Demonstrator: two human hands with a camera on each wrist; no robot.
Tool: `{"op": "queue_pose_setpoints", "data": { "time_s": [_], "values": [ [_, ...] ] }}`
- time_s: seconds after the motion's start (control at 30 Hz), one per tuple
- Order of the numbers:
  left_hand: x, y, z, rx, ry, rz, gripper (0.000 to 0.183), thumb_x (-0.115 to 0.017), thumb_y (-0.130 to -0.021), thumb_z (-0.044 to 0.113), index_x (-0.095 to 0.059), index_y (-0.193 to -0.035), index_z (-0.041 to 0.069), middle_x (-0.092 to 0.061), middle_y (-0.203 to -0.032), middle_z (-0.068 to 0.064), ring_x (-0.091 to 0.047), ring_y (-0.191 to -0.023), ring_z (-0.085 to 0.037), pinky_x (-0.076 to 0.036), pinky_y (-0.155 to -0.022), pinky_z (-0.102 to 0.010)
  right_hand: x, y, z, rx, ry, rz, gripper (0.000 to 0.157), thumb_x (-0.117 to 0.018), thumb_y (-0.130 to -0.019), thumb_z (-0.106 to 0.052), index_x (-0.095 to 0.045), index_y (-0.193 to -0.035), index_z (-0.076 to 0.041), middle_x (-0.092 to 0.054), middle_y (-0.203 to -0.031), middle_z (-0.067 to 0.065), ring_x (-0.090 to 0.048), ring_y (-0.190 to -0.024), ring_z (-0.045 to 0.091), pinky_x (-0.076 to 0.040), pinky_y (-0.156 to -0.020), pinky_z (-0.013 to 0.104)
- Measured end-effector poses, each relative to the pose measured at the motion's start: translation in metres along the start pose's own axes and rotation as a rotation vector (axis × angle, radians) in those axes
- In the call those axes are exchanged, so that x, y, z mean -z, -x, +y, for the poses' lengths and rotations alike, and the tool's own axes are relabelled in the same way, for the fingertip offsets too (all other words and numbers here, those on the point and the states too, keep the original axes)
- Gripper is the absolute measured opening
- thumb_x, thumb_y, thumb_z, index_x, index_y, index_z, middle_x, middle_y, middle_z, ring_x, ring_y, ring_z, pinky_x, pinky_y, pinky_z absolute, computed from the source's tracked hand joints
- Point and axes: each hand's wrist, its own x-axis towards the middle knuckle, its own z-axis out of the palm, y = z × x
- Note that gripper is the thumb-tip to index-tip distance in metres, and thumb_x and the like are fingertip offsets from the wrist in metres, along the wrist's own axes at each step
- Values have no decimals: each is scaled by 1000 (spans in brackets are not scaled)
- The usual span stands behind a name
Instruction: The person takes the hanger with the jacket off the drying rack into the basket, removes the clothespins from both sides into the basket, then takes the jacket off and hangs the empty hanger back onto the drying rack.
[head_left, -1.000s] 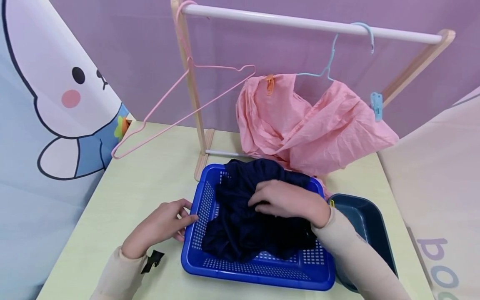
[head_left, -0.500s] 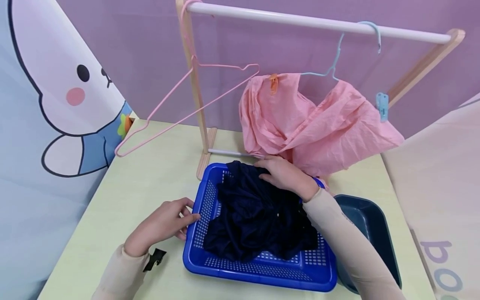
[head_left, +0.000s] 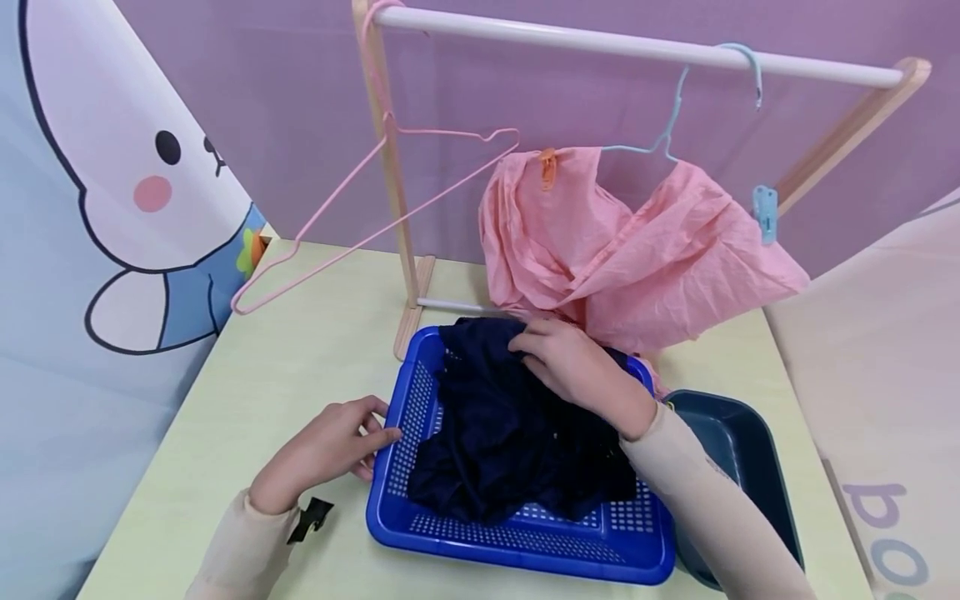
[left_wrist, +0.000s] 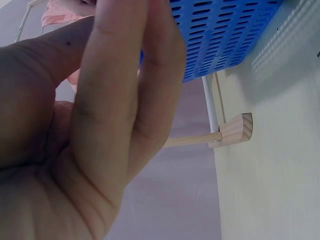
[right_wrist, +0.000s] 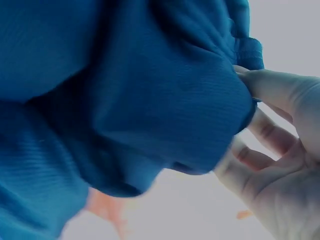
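A blue perforated plastic basket (head_left: 517, 562) stands on the table with a crumpled navy garment (head_left: 487, 450) inside. At the basket's left rim my left hand (head_left: 333, 442) holds the edge, thumb on top and fingers outside; the left wrist view shows those fingers large beside the basket wall (left_wrist: 225, 35). Over the back of the basket, my right hand (head_left: 573, 367) pinches a fold of the garment near its far edge. Seen from the right wrist, thumb and fingers close on the hem of the cloth (right_wrist: 170, 105), which looks brighter blue there.
Behind the basket stands a white-barred rack (head_left: 600, 37) with wooden posts. A pink hanger (head_left: 375, 221) and a pink garment (head_left: 637, 250) on a light blue hanger hang there; orange (head_left: 548, 169) and blue (head_left: 766, 214) clips grip the garment. A dark tray (head_left: 738, 450) sits right.
My right hand has gone from the middle of the navy garment to its back edge, and now raises a fold slightly. My left hand has stayed on the rim.
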Motion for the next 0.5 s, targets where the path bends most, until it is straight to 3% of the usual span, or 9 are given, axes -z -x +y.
{"op": "queue_pose_setpoints", "data": {
  "time_s": [0.1, 0.17, 0.33, 0.5],
  "values": [
    [0, 0, 0, -4, 5, -1, 33, -63, -88, 26, -54, -109, 2, -58, -77, -6, -61, -52, -18, -53, -47, -29, 7, 10, -18, 55, -7, 2, 19, -66, -80, -2, -68, -97, -11, -59, -90, 1, -57, -83, 15, -50, -74, 28],
    [0, 0, 0, -3, 8, -3, 33, -63, -88, 25, -54, -109, 1, -57, -77, -6, -61, -52, -18, -53, -48, -29, 9, 17, -30, 88, 8, -42, 18, -64, -82, -3, -68, -97, -12, -58, -89, 0, -56, -81, 14, -50, -72, 28],
    [-1, -1, -1, 7, 1, -2, 30, -64, -88, 23, -54, -108, 2, -58, -77, -6, -61, -52, -19, -53, -48, -30, -7, 32, -53, 162, 88, -263, 17, -61, -82, -4, -68, -94, -15, -55, -82, -2, -55, -74, 15, -48, -68, 27],
    [-1, -1, -1, 19, 4, -2, 31, -64, -88, 24, -55, -108, 3, -58, -78, -6, -62, -53, -19, -53, -48, -30, -32, 40, -64, 138, 143, -478, 18, -66, -79, -4, -68, -90, -18, -55, -76, -4, -56, -69, 14, -49, -66, 27]
  ]
}}
